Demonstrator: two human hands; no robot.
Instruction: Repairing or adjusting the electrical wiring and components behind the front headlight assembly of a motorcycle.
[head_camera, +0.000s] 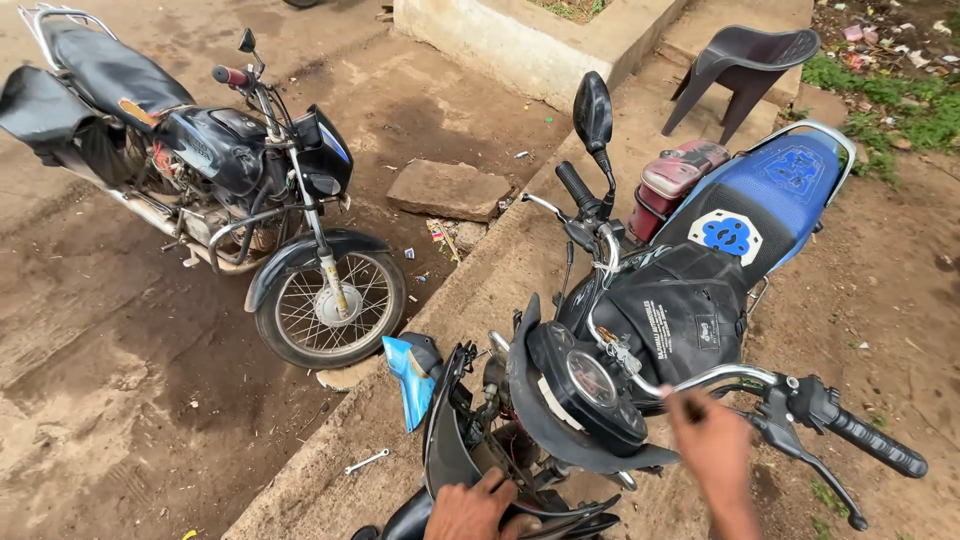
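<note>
Second motorcycle (215, 170), black, stands far left on the dirt, front wheel toward the kerb, well apart from both hands. Small spanner (366, 461) lies on the concrete edge, left of and slightly above the left hand, not touched.

Bike being worked on: front end stripped. Blue headlight cowl (409, 378) hangs loose off the left side of the nose, wiring exposed behind it. Instrument cluster (585, 395) sits tilted just behind that.

Left hand (474, 508) at bottom edge, low on the front of the bike. Fingers curled down over the dark front bodywork (455, 440), knuckles up, palm on the part. Looks like a steadying grip, closed on the panel edge; how far the fingers wrap underneath, can't tell.

Handlebar (735, 378) long axis runs upper left to lower right across the frame, chrome tube into the right grip (875, 443) with the brake lever (808, 463) under it.

Right hand (712, 440) comes up from the bottom, forearm near vertical, so roughly square to the bar. Fingertips pinched narrow around a small dark item, touching or just short of the chrome bar beside the switch housing. What that item is: too blurred to tell. This hand is the nearer to the bar; the bar lies directly above its fingertips.

Behind: black tank cover (685, 315), blue seat (775, 190), dark plastic chair (745, 65).
</note>
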